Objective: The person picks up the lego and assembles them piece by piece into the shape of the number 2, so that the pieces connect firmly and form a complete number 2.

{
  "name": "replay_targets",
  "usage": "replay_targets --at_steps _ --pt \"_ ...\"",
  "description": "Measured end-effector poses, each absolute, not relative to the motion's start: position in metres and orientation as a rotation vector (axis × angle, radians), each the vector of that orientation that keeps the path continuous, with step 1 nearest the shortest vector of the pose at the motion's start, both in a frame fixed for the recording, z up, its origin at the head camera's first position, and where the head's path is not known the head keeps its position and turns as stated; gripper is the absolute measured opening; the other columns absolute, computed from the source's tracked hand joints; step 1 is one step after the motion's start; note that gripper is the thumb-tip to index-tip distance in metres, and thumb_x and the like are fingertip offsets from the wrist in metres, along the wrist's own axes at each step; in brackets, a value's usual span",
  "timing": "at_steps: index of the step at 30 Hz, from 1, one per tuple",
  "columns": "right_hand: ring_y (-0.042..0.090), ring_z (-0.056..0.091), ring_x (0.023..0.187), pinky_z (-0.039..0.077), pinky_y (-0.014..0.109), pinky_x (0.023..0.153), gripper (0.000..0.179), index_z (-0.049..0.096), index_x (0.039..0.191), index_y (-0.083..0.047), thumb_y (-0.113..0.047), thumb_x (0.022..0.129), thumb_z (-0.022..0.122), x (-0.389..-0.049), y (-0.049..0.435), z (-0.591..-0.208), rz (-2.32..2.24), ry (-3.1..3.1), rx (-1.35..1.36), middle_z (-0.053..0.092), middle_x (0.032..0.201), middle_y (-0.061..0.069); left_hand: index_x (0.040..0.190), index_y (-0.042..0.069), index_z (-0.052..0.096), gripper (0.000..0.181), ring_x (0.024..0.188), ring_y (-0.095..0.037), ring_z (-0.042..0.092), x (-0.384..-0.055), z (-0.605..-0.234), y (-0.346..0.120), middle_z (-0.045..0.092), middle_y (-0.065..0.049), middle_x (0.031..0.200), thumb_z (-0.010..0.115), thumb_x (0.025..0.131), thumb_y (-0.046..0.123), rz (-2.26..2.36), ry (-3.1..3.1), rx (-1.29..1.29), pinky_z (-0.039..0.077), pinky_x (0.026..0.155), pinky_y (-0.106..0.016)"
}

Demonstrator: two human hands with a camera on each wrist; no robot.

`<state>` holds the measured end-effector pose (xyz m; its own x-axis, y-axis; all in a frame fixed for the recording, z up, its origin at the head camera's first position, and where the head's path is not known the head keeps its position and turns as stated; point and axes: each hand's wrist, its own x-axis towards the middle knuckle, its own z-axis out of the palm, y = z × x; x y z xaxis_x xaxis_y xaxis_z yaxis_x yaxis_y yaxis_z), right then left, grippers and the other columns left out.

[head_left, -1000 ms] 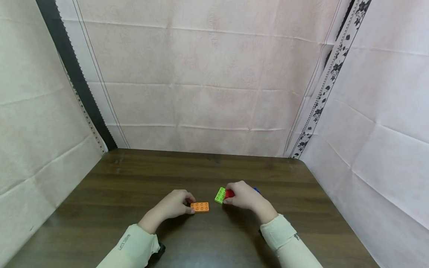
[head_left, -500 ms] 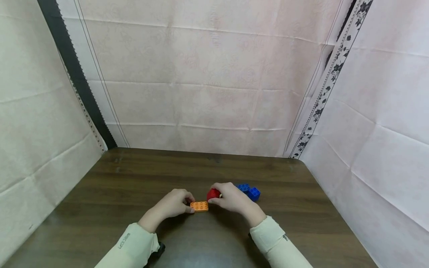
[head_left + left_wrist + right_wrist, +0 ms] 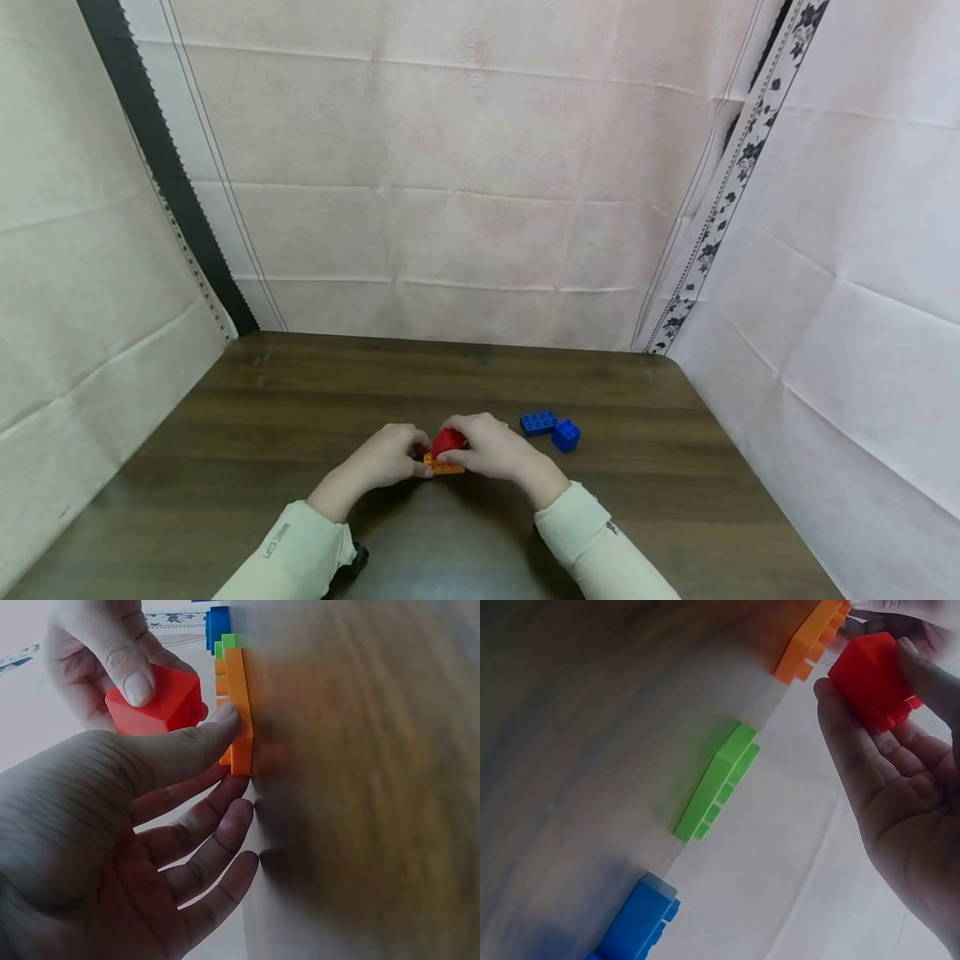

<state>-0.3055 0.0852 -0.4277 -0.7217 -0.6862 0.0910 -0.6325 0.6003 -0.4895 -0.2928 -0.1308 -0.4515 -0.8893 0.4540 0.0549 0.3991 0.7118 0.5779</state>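
Note:
At the left end of an orange toy brick [image 3: 448, 469] lying on the table, my left hand [image 3: 386, 458] pinches it between thumb and fingers. My right hand [image 3: 495, 450] holds a red toy brick [image 3: 874, 679] by its sides, just over the orange one. In the right wrist view the red brick is tilted, its studs toward the palm. Seen from the left wrist, the red brick [image 3: 161, 701] stays apart from the orange brick's studs. A flat green brick [image 3: 718, 784] lies beyond the orange brick; in the head view my right hand hides most of it.
Two blue bricks, one longer [image 3: 538, 423] and one cube-like [image 3: 566, 436], sit right of my right hand. The brown wooden table [image 3: 300, 392] is bordered by white cloth [image 3: 480, 208] at the back and both sides.
My right hand has carried the red brick leftward from beside the green brick to over the orange one. Both blue bricks have come into full view. The left hand has kept its hold.

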Motion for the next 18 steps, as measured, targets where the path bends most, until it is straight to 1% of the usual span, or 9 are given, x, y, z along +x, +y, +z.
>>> replay_targets --at_steps 4,10,18 --pt "0.004 0.059 0.073 0.052 0.019 0.066 0.029 0.065 0.119 -0.013 -0.028 0.095 0.073 -0.306 0.082 -0.428 -0.753 2.693 -1.112 0.064 0.090 -0.011 0.099 0.010 0.073 0.022 0.081 -0.015 0.061 -0.294 -0.452 -0.130 0.067 0.000 0.091 0.085 0.080 0.014 0.926 2.816 0.721 0.055 0.078 -0.043" --pt "0.002 0.059 0.077 0.052 0.018 0.069 0.028 0.066 0.117 -0.013 -0.026 0.094 0.074 -0.307 0.077 -0.428 -0.699 2.708 -1.121 0.066 0.094 -0.009 0.097 0.011 0.073 0.021 0.079 -0.014 0.059 -0.295 -0.451 -0.130 0.067 0.001 0.089 0.085 0.080 0.012 0.925 2.808 0.745 0.054 0.076 -0.042" --pt "0.002 0.059 0.077 0.051 0.017 0.068 0.027 0.066 0.115 -0.013 -0.027 0.093 0.075 -0.309 0.071 -0.429 -0.648 2.724 -1.138 0.066 0.094 -0.008 0.097 0.013 0.072 0.021 0.077 -0.014 0.056 -0.298 -0.453 -0.130 0.066 0.003 0.087 0.085 0.080 0.013 0.905 2.814 0.725 0.052 0.075 -0.040"
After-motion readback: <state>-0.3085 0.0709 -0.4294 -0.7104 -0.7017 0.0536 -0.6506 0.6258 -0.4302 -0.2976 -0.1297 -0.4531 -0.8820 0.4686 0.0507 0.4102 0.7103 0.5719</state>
